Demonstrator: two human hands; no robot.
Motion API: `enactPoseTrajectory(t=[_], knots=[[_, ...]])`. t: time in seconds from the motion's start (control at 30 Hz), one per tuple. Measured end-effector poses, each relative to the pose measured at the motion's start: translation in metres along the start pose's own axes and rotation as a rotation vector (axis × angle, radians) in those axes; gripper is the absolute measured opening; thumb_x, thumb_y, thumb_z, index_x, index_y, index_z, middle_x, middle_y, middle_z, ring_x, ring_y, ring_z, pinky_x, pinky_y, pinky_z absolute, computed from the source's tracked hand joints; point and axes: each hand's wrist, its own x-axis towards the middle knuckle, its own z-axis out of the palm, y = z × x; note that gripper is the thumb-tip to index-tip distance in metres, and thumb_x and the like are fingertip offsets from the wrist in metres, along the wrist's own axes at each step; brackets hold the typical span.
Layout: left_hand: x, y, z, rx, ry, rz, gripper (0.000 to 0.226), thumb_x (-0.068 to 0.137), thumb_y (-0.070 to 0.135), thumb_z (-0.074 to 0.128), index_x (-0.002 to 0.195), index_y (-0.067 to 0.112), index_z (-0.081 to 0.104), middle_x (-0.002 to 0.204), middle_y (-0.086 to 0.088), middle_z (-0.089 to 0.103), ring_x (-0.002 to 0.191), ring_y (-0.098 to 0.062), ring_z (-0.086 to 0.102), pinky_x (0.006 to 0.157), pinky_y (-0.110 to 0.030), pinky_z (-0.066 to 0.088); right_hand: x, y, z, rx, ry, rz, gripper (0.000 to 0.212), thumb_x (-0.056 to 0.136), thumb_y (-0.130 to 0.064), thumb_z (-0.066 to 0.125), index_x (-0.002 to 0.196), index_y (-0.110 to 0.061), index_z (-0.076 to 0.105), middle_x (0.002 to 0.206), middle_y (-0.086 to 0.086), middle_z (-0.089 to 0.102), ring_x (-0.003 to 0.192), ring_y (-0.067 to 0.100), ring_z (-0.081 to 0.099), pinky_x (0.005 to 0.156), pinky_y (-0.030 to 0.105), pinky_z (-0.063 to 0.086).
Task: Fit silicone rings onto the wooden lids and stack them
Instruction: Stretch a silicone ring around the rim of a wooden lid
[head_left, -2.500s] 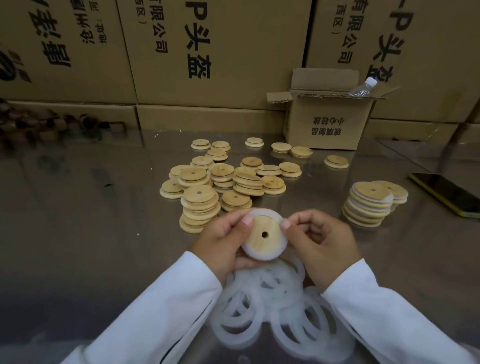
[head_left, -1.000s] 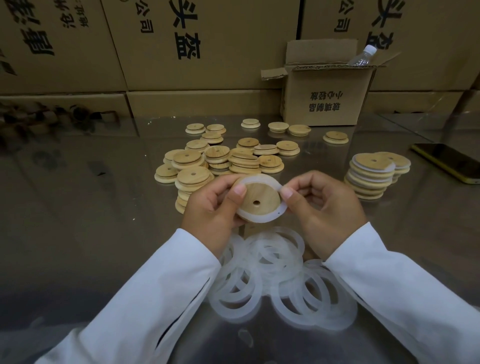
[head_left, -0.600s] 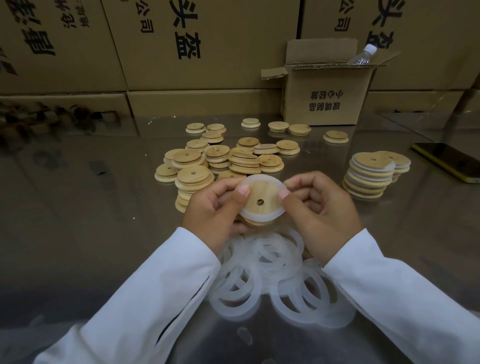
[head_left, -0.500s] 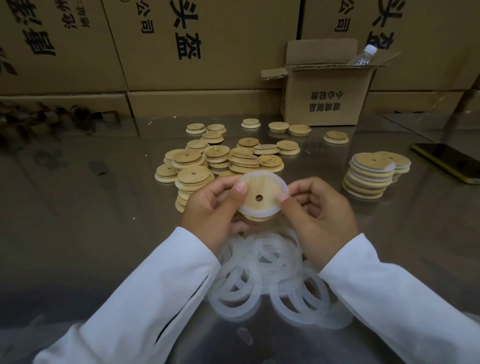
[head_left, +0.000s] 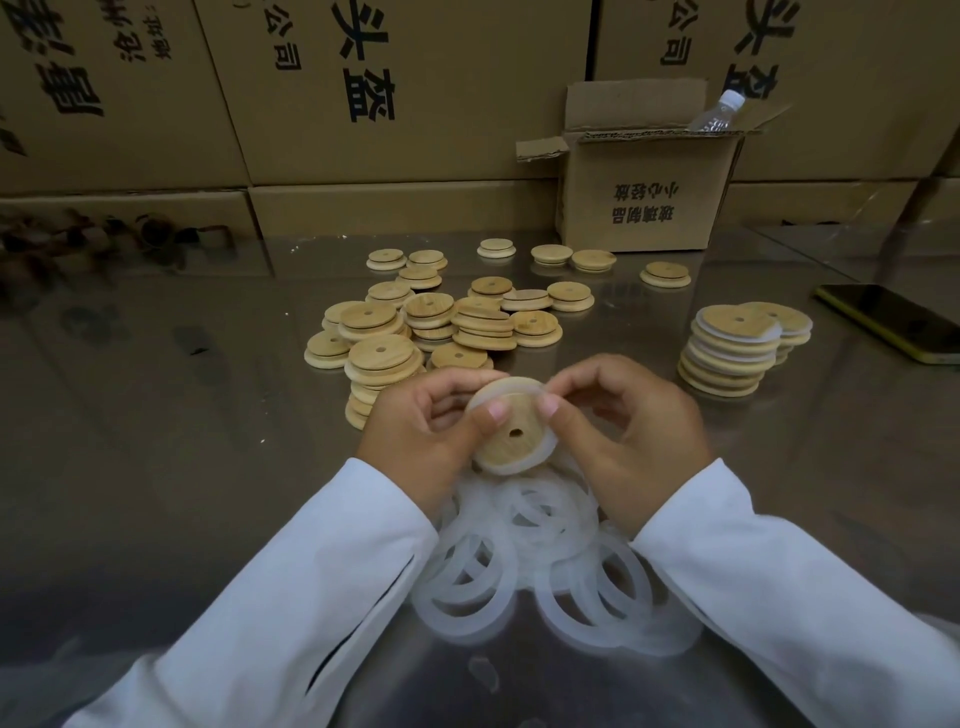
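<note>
Both hands hold one round wooden lid (head_left: 511, 441) with a small centre hole, tilted up above the table. A white silicone ring (head_left: 545, 447) runs around its rim. My left hand (head_left: 421, 431) grips the lid's left side, thumb on its face. My right hand (head_left: 631, 431) pinches the upper right edge with its thumb on the ring. A heap of loose silicone rings (head_left: 545, 561) lies on the table under my wrists. Bare wooden lids (head_left: 431, 327) lie in low piles beyond my hands. A stack of ringed lids (head_left: 732, 348) stands at the right.
A shiny metal table (head_left: 156, 441) holds everything. A small open cardboard box (head_left: 649, 202) with a plastic bottle (head_left: 719, 111) in it stands at the back right. Large cartons (head_left: 389, 88) wall off the rear. A phone (head_left: 893, 322) lies at the right edge.
The view has tilted. The lid has turned in my hands, and my thumbs have moved along its rim, pressing the ring on. It sits a little lower now.
</note>
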Motion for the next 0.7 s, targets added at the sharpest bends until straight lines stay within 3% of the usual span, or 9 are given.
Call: enactPoseTrajectory(t=[0.17, 0.4, 0.57, 0.7], knots=[[-0.0005, 0.0037, -0.0008, 0.034, -0.008, 0.058, 0.020, 0.068, 0.019, 0.066, 0.088, 0.018, 0.068, 0.085, 0.004, 0.073, 0.084, -0.010, 0.068, 0.072, -0.018, 0.053, 0.0011, 0.0005, -0.0006, -0.014, 0.026, 0.013, 0.013, 0.081, -0.021, 0.064, 0.074, -0.031, 0.059, 0.085, -0.014, 0.061, 0.082, 0.001, 0.057, 0.076, 0.016, 0.047], [0.0008, 0.0092, -0.0004, 0.017, 0.008, 0.110, 0.019, 0.077, 0.003, 0.062, 0.090, 0.016, 0.066, 0.080, 0.011, 0.073, 0.080, -0.003, 0.067, 0.067, -0.012, 0.050, 0.0076, -0.0012, -0.0079, 0.004, 0.047, 0.024, 0.014, 0.080, -0.021, 0.066, 0.071, -0.030, 0.061, 0.082, -0.011, 0.062, 0.081, 0.004, 0.058, 0.074, 0.020, 0.047], [-0.0011, 0.0083, 0.0002, -0.049, 0.019, 0.049, 0.022, 0.072, 0.012, 0.063, 0.094, 0.010, 0.066, 0.082, 0.003, 0.073, 0.077, -0.008, 0.068, 0.062, -0.017, 0.052, 0.0053, -0.0025, -0.0082, 0.028, 0.000, 0.006, 0.007, 0.080, -0.025, 0.063, 0.076, -0.030, 0.060, 0.076, -0.015, 0.063, 0.079, 0.001, 0.059, 0.075, 0.020, 0.050], [-0.0009, 0.0060, 0.0006, -0.110, 0.057, -0.019, 0.030, 0.067, 0.020, 0.064, 0.095, 0.010, 0.066, 0.084, -0.003, 0.074, 0.078, -0.015, 0.069, 0.063, -0.026, 0.057, -0.0003, -0.0023, -0.0010, 0.039, 0.031, 0.033, 0.007, 0.079, -0.031, 0.062, 0.077, -0.031, 0.055, 0.078, -0.016, 0.061, 0.078, -0.003, 0.057, 0.068, 0.011, 0.047]])
